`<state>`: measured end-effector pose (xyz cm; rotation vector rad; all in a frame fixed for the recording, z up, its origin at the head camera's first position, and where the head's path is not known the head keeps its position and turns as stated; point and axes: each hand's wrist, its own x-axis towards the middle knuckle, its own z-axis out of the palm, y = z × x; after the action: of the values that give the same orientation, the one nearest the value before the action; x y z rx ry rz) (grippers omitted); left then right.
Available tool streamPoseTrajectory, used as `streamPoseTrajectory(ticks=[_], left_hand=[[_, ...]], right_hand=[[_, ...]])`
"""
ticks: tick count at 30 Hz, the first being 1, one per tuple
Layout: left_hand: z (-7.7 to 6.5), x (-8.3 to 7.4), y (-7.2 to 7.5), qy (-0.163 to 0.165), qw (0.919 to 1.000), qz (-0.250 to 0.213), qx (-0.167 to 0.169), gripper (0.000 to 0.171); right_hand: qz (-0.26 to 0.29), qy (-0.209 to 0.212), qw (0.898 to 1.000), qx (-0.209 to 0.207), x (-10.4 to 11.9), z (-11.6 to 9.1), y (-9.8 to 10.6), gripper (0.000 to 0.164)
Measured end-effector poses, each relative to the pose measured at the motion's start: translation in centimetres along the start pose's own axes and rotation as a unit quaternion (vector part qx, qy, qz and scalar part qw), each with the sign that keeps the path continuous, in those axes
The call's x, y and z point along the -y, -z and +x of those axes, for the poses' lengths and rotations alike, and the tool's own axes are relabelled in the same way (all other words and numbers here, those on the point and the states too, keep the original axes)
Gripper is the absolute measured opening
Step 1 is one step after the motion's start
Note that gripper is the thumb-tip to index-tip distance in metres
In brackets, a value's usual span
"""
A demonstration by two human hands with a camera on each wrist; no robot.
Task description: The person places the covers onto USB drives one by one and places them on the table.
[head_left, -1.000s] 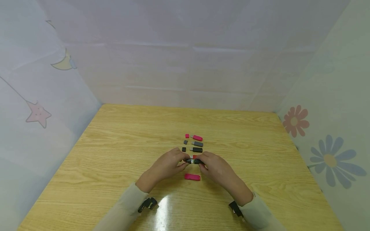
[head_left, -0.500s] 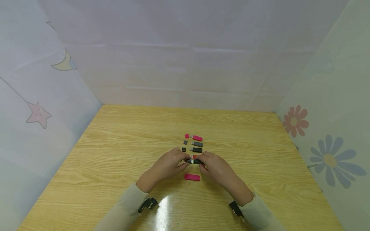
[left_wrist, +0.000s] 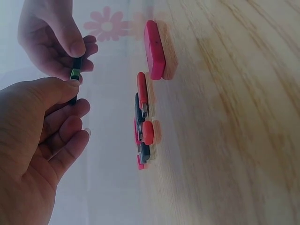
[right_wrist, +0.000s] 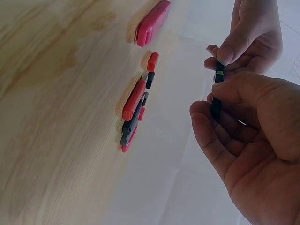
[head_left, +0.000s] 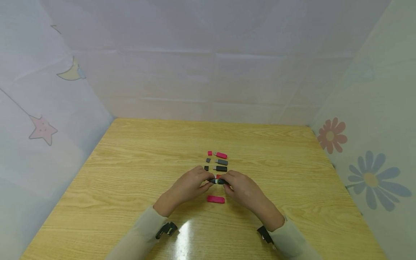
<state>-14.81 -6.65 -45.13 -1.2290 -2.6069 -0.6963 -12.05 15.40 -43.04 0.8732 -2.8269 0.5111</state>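
Both hands meet over the middle of the table. My left hand [head_left: 191,185] pinches the dark cap [head_left: 212,181] of a USB stick between thumb and fingertips. Opposite it, my right hand [head_left: 243,187] pinches the black USB stick [right_wrist: 216,108] by its body. A green band shows on the stick in both wrist views. In the head view a thin light strip lies between cap and body, which are in line with each other. Partly behind the fingers lies a red USB stick [head_left: 219,176]; its red cap [left_wrist: 148,132] shows in the left wrist view.
Beyond the hands, black [head_left: 221,168], grey [head_left: 222,162] and pink [head_left: 221,155] USB sticks lie in a column. Their black [head_left: 206,168], grey [head_left: 208,160] and pink [head_left: 209,153] caps lie to their left. A larger pink USB stick [head_left: 216,199] lies nearer the person.
The cap and the black USB stick have come closer together; the metal plug between them shows less than before. Both arms otherwise stay in place.
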Motion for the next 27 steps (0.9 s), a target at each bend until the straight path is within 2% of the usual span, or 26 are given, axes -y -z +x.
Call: streamPoseTrajectory(ticks=[27], left_hand=[[0.02,-0.13,0.07,-0.01,0.9998,0.018,0.001,0.011]], right_hand=[[-0.001,0.011,1.0,0.0,0.19,0.2,-0.26,0.017]])
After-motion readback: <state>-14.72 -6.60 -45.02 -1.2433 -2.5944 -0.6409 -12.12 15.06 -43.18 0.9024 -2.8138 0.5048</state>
